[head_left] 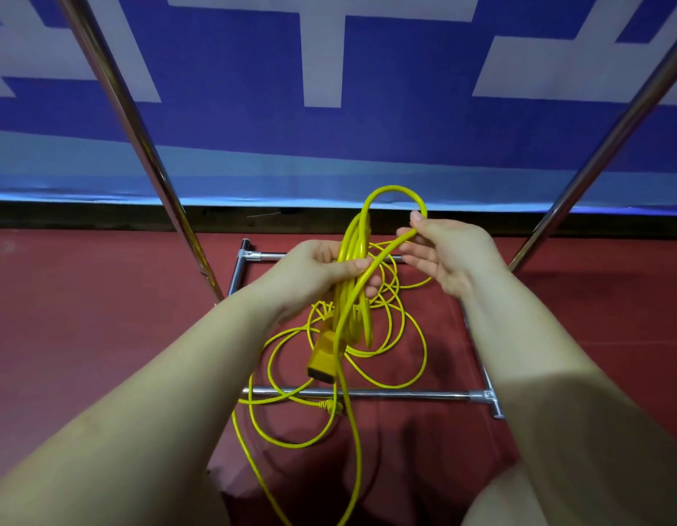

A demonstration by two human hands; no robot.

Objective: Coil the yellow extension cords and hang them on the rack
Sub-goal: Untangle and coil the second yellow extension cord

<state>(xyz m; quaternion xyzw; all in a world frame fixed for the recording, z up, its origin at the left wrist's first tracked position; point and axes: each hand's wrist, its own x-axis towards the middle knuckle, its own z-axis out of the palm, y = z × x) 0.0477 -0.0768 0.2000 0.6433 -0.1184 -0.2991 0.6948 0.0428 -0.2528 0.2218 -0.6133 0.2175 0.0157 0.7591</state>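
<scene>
Inspector A: At frame centre we found the left hand [321, 267] gripping a bundle of coiled yellow extension cord [354, 260], fingers curled round the loops. A yellow rectangular socket end [323, 354] hung below it.

Inspector B: We confirmed that. The right hand [443, 252], just right of centre, pinched the topmost loop between thumb and forefinger, its other fingers relaxed. Loose yellow cord [386, 336] lay on the red floor [101, 317] within the chrome tube rack base [367, 392]. Two chrome uprights [139, 146] rose toward the upper corners.

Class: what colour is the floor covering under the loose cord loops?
Dark red floor covering, clearest in the head view.
</scene>
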